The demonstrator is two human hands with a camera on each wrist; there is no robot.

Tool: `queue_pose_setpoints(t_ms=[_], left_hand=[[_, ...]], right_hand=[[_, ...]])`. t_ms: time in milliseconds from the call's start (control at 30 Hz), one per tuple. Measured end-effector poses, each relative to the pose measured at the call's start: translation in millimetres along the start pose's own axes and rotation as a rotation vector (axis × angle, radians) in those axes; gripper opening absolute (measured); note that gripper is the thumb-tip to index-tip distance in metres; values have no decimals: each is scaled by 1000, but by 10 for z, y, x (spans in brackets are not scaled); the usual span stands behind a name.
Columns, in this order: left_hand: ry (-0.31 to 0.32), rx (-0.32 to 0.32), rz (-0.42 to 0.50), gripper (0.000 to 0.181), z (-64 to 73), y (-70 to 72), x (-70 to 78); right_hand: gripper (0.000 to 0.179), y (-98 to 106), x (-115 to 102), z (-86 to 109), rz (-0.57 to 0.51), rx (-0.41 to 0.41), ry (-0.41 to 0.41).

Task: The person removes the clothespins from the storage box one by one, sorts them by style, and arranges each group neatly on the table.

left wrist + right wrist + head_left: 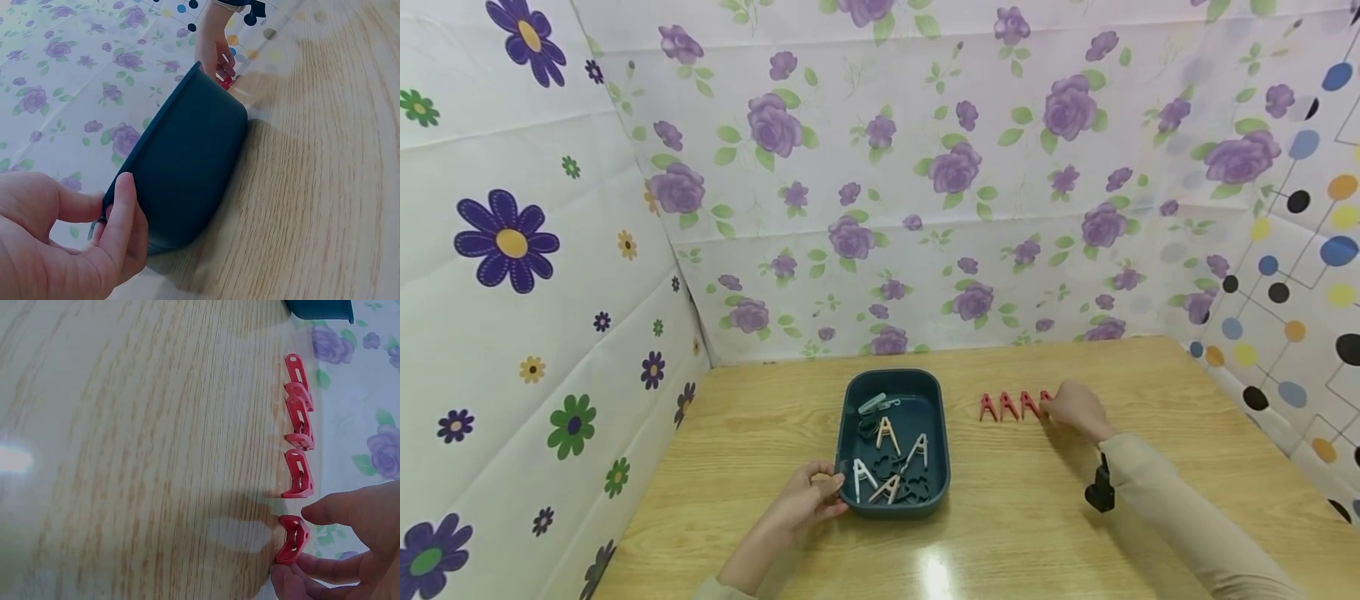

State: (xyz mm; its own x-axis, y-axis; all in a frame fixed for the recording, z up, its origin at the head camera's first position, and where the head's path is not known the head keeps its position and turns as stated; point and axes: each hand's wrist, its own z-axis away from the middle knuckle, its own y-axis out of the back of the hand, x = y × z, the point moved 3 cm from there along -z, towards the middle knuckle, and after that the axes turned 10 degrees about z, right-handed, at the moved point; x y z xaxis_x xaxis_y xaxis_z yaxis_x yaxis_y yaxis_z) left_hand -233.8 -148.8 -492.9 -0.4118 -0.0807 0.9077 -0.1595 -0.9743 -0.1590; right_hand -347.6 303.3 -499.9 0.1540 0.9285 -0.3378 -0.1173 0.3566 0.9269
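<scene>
A dark teal plastic basin (895,508) stands on the table. My left hand (808,500) pinches its rim at the near left corner; in the left wrist view the thumb and fingers (125,212) lie on either side of the edge. Inside lie a white clothespin (862,479), a yellow one (887,433), a grey one (919,450), a beige one (887,489), a light blue clip (874,404) and several dark pieces. To its right stand red clothespins (1008,406) in a row. My right hand (1078,410) holds the rightmost red clothespin (292,540) between thumb and fingers.
The wooden table (1015,517) meets a flower-printed backdrop (955,250) just behind the row. Patterned sheets rise on the left (550,333) and right (1285,333). A black device (1101,492) hangs at the right wrist.
</scene>
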Motion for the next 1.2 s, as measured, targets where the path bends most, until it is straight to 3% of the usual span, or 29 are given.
queue_pose_setpoints(t_ms=[333,600,933,1200], left_hand=[[9,13,-13,25,2,16,-1],[-32,-16,9,27,5,2,2],[-57,-8,10,28,-21,11,-30],[-82,6,17,29,-31,16,-48]], right_hand=[[39,-3,-2,9,-21,23,5],[44,67,-28,31,-39,59,59],[50,137,-240,87,-17,112,99],[50,106,-494,142,-32,141,207]])
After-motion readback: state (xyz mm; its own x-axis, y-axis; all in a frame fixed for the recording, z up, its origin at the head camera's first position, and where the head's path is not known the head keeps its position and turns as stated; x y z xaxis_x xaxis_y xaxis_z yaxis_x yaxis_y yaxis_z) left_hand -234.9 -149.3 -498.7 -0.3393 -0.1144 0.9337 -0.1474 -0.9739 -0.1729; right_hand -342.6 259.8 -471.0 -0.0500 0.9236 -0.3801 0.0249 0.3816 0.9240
